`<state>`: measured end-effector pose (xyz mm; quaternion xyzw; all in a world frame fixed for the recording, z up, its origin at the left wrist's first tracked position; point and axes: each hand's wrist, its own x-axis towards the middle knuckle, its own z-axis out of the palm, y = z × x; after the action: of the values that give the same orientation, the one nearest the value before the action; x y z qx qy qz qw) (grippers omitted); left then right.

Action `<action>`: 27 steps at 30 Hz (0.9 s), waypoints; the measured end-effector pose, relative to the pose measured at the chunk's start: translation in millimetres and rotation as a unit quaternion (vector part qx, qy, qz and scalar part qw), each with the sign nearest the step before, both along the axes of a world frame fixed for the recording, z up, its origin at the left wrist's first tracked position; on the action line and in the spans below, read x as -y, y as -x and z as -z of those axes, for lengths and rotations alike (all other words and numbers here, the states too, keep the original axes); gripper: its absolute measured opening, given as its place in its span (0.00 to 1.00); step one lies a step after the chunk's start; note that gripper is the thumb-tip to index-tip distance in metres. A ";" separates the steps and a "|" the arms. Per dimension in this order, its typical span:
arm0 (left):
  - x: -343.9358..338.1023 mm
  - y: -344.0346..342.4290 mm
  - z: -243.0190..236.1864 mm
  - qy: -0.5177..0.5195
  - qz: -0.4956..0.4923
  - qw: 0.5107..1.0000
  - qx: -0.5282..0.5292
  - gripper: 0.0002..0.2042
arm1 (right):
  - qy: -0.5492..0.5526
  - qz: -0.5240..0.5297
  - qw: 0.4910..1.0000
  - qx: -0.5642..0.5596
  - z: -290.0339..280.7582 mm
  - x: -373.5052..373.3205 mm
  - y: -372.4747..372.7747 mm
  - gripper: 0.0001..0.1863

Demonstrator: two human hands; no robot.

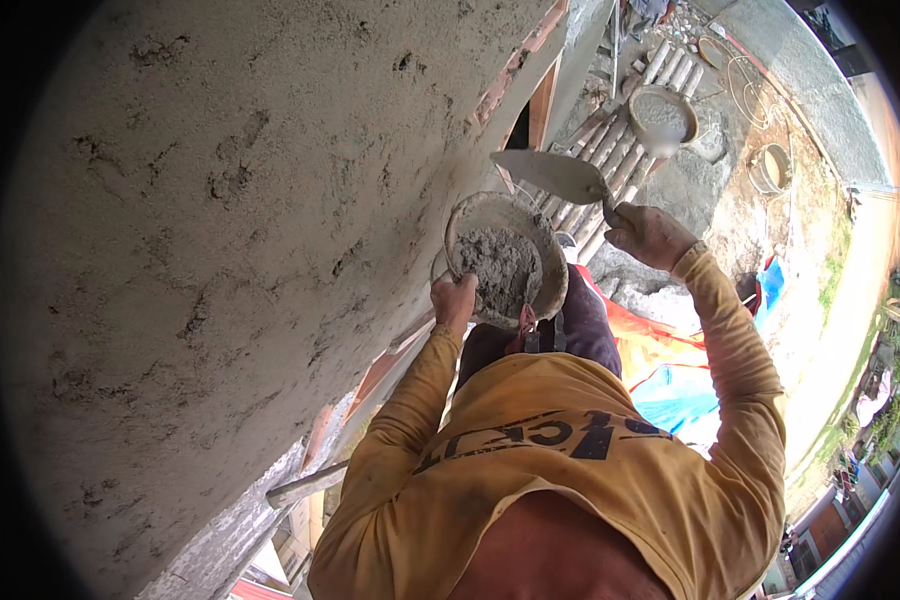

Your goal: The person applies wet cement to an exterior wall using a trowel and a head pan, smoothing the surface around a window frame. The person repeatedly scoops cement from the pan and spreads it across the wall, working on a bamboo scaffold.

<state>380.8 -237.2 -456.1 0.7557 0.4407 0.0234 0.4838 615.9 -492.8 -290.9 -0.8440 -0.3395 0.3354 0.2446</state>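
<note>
My left hand is closed on the rim of a round bucket in front of my body. Grey mortar with a rough, lumpy surface lies inside it. My right hand grips the handle of a pointed trowel. Its blade reaches leftward above the far rim of the bucket, apart from the mortar, and looks smeared with grey. On my left rises a wall of rough grey plaster with pits and dark marks; neither the trowel nor my hands touch it.
Far below, wooden poles lie side by side, with a wide tub of grey mix at them. Another round container stands farther right. Orange and blue sheeting lies below me. A pole juts out at lower left.
</note>
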 end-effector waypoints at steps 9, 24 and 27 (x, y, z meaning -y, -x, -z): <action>-8.8 -59.2 -68.0 -0.019 0.159 0.987 0.015 0.14 | 0.217 -0.122 0.968 0.044 173.6 -51.9 114.3 0.14; -7.7 -79.2 -77.2 -0.057 0.227 0.971 0.058 0.14 | 0.102 0.049 0.906 -0.408 129.9 -52.2 115.4 0.15; -17.7 -71.6 -77.0 0.019 0.175 0.983 0.049 0.12 | -0.020 0.131 0.851 -0.508 138.0 -30.7 119.2 0.08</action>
<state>452.3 -219.5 -379.1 0.8099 0.2775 -0.0335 0.5157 496.7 -462.1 -428.9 -0.5879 -0.0612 0.6752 0.4412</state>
